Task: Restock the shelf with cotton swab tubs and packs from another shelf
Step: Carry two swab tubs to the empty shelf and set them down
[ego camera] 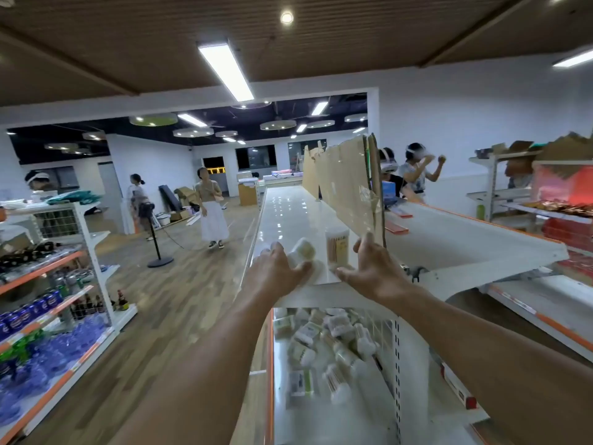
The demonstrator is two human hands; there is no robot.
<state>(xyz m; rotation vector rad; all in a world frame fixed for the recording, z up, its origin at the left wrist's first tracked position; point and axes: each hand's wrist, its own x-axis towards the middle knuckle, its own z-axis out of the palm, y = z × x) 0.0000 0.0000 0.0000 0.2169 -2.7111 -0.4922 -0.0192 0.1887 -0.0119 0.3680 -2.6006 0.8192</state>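
Observation:
A clear tub of wooden-stick cotton swabs (337, 249) stands upright on the white top shelf (288, 213), close to its near end. My left hand (278, 268) holds a white and pale green swab pack (303, 252) lying on the shelf beside the tub. My right hand (372, 268) rests at the tub's right with fingers spread, thumb by the tub's base and fingertips against the cardboard divider (346, 184). Below, a lower shelf (321, 422) holds several loose swab packs and tubs (327, 342).
The cardboard divider runs along the middle of the top shelf. An orange-edged shelf unit (48, 300) with cans and bottles stands to the left. A fan stand (157, 245) and several people stand in the aisle beyond. More shelving (545, 213) lies to the right.

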